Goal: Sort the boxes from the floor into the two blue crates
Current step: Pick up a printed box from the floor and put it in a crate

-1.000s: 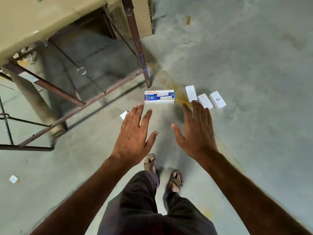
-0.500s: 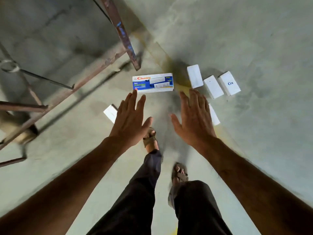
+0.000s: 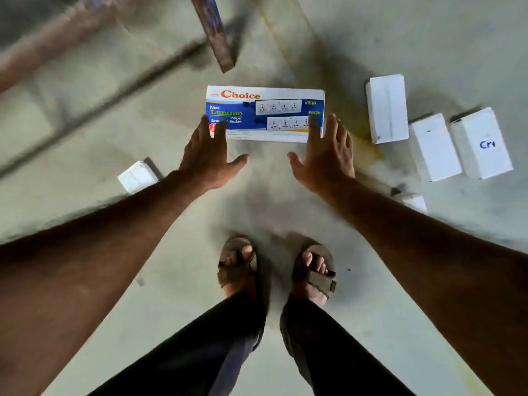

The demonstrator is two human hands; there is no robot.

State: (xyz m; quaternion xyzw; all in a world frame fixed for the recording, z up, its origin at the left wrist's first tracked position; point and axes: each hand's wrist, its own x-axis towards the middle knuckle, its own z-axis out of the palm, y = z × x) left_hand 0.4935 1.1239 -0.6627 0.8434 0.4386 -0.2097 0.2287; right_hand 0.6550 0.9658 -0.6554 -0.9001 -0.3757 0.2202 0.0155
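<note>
Choice box (image 3: pixel 265 114) lies on the floor, left hand (image 3: pixel 207 158) and right hand (image 3: pixel 324 158) each with grip spread.

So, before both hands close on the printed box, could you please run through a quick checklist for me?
1. Left hand open, fingertips over the printed box's left end: ok.
2. Right hand open, over its right end: ok.
3. Box flat on the floor, nothing on top: ok.
4. White boxes lie apart from it: ok.
5. Metal leg behind the box, apart from it: ok.
6. Blue crates in view: not ok, none visible.
</note>
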